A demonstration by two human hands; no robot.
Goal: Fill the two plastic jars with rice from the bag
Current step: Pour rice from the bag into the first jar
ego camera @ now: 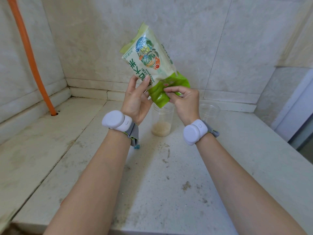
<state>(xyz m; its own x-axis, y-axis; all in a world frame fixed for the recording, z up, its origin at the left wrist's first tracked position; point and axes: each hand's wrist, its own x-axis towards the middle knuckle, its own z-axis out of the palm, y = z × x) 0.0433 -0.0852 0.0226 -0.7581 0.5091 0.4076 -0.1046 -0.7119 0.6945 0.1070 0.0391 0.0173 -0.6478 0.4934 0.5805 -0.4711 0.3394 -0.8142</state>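
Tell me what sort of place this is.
Probably a home kitchen corner or utility nook: a worn, stained stone countertop, marble-look tiled walls meeting in a corner, and an orange hose dropping through a hole in the counter.

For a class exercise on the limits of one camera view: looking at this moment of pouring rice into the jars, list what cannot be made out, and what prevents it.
Head view only:
- Mouth of the rice bag: hidden behind the right hand and the bag's green end, so any flow is unseen.
- Rim of the near jar: covered by the bag and both hands.
- Far jar: clear and partly behind the right hand; contents uncertain.
- Left hand fingers behind the bag: hidden.
- Small print on the bag: too small.
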